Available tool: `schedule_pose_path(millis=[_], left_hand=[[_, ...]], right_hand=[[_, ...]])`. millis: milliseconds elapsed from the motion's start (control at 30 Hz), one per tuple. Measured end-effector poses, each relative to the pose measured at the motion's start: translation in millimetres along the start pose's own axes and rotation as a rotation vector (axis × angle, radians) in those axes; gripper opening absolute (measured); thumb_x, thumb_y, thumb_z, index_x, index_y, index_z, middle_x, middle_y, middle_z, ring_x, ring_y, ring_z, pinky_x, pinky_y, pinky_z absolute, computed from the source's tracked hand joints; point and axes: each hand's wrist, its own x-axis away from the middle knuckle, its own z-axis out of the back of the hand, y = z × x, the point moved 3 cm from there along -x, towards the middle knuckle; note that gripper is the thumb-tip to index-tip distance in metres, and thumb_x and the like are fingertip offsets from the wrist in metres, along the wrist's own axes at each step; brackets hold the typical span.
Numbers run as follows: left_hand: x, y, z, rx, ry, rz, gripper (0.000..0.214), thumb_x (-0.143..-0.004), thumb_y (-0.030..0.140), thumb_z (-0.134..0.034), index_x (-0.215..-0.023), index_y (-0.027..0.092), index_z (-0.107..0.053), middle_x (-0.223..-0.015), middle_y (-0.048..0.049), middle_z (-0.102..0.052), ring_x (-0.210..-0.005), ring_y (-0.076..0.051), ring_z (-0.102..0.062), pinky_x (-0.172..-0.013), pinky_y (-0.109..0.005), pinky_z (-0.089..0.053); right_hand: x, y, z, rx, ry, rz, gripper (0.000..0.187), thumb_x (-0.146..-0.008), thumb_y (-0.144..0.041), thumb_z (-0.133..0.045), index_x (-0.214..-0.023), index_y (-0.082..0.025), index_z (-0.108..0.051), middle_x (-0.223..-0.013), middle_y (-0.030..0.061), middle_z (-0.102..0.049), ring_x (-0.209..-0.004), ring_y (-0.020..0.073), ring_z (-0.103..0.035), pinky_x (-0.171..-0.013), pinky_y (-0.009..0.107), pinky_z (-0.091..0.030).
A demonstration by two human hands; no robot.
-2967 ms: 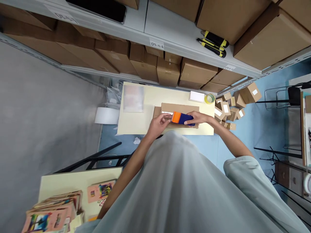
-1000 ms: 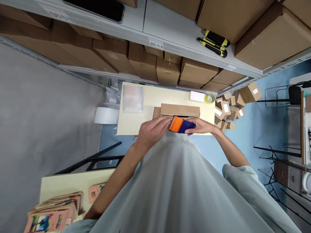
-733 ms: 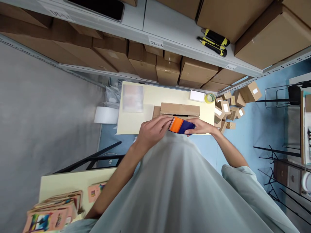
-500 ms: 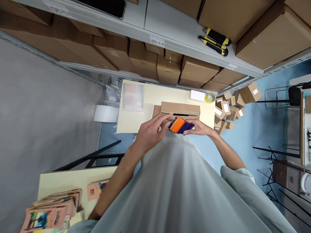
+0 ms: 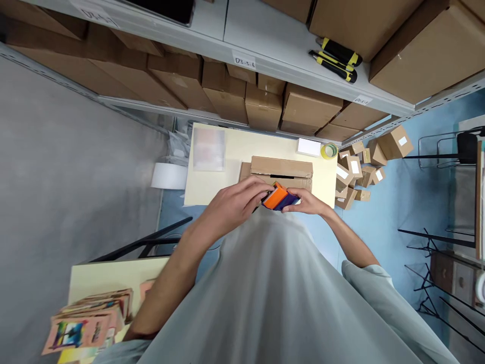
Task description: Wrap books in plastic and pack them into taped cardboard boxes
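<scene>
A small orange and dark blue box (image 5: 279, 196) is held up in front of my shirt, over the near edge of the table. My right hand (image 5: 306, 202) grips its right end between thumb and fingers. At the left end, my left hand (image 5: 246, 199) has its fingers bent onto the box, its thumb partly hidden. Just beyond, a brown cardboard box (image 5: 282, 166) lies on the cream table (image 5: 235, 146), with a narrow dark gap along it. The print on the small box is too small to read.
Above the table runs a grey shelf (image 5: 273, 45) with cardboard boxes and yellow-black utility knives (image 5: 337, 59). A white box (image 5: 308, 147) and tape roll (image 5: 329, 150) lie at the table's far right. Small cartons (image 5: 350, 167) pile up beyond. Pink booklets (image 5: 83, 328) are stacked at lower left.
My left hand has moved right and closed in on the left end of the small box. The box has shifted slightly left in my right hand's grip. The view has shifted a little.
</scene>
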Motion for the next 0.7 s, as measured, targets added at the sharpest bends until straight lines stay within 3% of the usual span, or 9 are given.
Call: schedule_pose_path(millis=[300,533,700], left_hand=[[-8.7,1.5,-5.9,0.023,0.039,-0.003,0.026,-0.109,0.04,-0.055,-0.109,0.031,-0.08,-0.109,-0.0031,-0.077,-0.089,-0.019,-0.073,-0.072,-0.026,-0.054],[-8.1,-2.9,-12.2,-0.034,0.043,-0.02,0.029,-0.111,0.041,-0.05,-0.108,0.028,-0.076,-0.107,-0.0035,-0.077,-0.088,-0.018,-0.071,-0.067,-0.025,-0.05],[-6.4,-10.0,-17.6,0.036,0.097,0.003,0.028,-0.113,0.039,-0.042,-0.108,0.025,-0.065,-0.106,-0.005,-0.074,-0.086,-0.017,-0.07,-0.074,-0.028,-0.053]], right_hand=[[4.9,3.8,1.0,-0.061,-0.064,-0.019,0.062,-0.076,-0.072,-0.091,-0.103,-0.018,-0.076,-0.091,0.0014,-0.072,-0.087,0.0212,-0.064,-0.086,0.033,-0.053],[8.0,0.8,1.4,-0.068,-0.092,-0.037,0.062,-0.078,-0.072,-0.09,-0.103,-0.017,-0.076,-0.094,0.0037,-0.077,-0.086,0.0217,-0.068,-0.083,0.033,-0.055],[8.5,-6.9,2.2,-0.119,-0.115,-0.037,0.067,-0.079,-0.074,-0.089,-0.108,-0.016,-0.076,-0.094,0.0062,-0.08,-0.086,0.0231,-0.072,-0.083,0.035,-0.058]])
